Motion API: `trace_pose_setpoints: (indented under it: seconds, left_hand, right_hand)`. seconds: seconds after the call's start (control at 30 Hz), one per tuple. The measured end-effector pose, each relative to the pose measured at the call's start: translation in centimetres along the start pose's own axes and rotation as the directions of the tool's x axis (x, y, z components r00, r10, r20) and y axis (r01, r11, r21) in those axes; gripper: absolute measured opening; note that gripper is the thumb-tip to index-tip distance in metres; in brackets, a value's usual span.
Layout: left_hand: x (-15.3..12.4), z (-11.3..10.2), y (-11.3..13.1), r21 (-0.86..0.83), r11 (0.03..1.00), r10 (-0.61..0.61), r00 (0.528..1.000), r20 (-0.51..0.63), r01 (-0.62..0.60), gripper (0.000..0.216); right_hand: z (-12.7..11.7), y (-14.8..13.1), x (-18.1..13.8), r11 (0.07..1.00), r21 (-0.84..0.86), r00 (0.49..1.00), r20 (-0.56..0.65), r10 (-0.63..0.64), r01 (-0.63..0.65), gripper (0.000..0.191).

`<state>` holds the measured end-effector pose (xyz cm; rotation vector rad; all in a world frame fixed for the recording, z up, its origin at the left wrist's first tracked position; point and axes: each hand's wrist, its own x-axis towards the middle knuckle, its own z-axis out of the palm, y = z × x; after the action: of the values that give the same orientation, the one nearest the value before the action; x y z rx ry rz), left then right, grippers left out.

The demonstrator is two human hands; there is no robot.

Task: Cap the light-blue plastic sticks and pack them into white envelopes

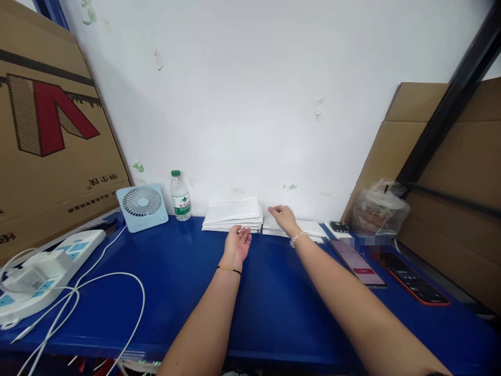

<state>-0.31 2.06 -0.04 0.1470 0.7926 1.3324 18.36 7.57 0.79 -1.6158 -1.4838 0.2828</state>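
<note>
My left hand (237, 243) lies palm up on the blue table (188, 282), fingers spread, just in front of a taller stack of white flat packets (233, 214) by the wall. It holds nothing. My right hand (283, 218) reaches over a lower stack of white packets (309, 228) to the right, fingers stretched out and resting on its left end. A thin bracelet is on each wrist.
A small blue fan (142, 206) and a water bottle (180, 196) stand at the back left. A white power strip (43, 271) with cables lies far left. Two phones (357, 261) (415, 282) and a bagged cup (379, 210) sit right. Cardboard leans on both sides.
</note>
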Motion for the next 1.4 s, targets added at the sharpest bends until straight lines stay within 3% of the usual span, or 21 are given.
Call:
trace_pose_setpoints:
  seconds: [0.1,0.17,0.3,0.43,0.5,0.57,0.6,0.67,0.73,1.03,1.13,1.3,1.4]
  left_hand:
    - [0.0,-0.4,0.8,-0.021,1.0,0.004,1.0,-0.028,-0.005,0.017]
    - [-0.1,-0.6,1.5,-0.045,0.999,0.016,0.999,-0.042,-0.018,0.035]
    - [-0.5,-0.8,2.7,-0.12,0.992,0.044,0.999,-0.007,-0.045,0.075]
    - [-0.9,-0.6,2.6,-0.186,0.978,0.122,0.983,0.136,-0.095,0.059]
    - [-1.3,-0.3,2.3,-0.19,0.971,0.17,0.977,0.125,-0.145,0.043]
    - [-1.8,0.2,1.8,-0.174,0.956,0.254,0.962,0.099,-0.234,0.033]
    - [-2.1,0.5,1.6,-0.163,0.944,0.306,0.946,0.103,-0.288,0.03]
    - [-2.8,1.0,1.2,-0.146,0.916,0.392,0.91,0.133,-0.373,0.03]
    - [-3.3,1.3,0.8,-0.139,0.901,0.43,0.888,0.161,-0.411,0.032]
    - [-4.5,1.9,0.1,-0.11,0.84,0.541,0.811,0.224,-0.531,0.044]
    - [-5.1,2.5,-0.5,-0.039,0.79,0.598,0.756,0.266,-0.611,0.041]
    - [-6.6,3.2,-1.9,0.051,0.736,0.587,0.673,0.449,-0.676,0.036]
    - [-7.5,3.6,-2.6,0.146,0.656,0.562,0.608,0.561,-0.741,0.041]
  right_hand:
    - [3.8,-3.4,0.2,0.993,0.105,0.996,0.066,-0.065,0.057,0.024]
    - [4.8,-4.9,-0.2,0.978,0.178,0.987,0.09,-0.131,0.113,0.018]
    - [3.5,-5.6,-2.3,0.92,0.303,0.942,0.143,-0.303,0.249,0.013]
    - [1.0,-4.2,-5.4,0.772,0.546,0.851,0.185,-0.491,0.327,0.015]
    - [0.4,-3.3,-7.0,0.741,0.638,0.902,0.166,-0.398,0.209,0.014]
    - [0.3,-2.7,-8.5,0.666,0.745,0.98,0.159,-0.123,-0.037,0.008]
    - [0.3,-2.6,-9.1,0.579,0.796,0.981,0.192,0.038,-0.178,0.007]
    - [0.5,-2.7,-10.3,0.364,0.842,0.912,0.32,0.255,-0.397,0.017]
    - [0.7,-3.1,-10.9,0.232,0.826,0.846,0.442,0.296,-0.513,0.025]
    - [1.4,-2.8,-10.9,-0.092,0.842,0.762,0.523,0.382,-0.531,0.015]
    - [1.5,-3.1,-11.2,-0.141,0.84,0.749,0.534,0.392,-0.525,0.028]
    - [1.6,-3.8,-11.6,-0.193,0.84,0.709,0.535,0.459,-0.508,0.018]
    - [1.8,-3.5,-11.5,-0.208,0.813,0.681,0.572,0.457,-0.543,0.021]
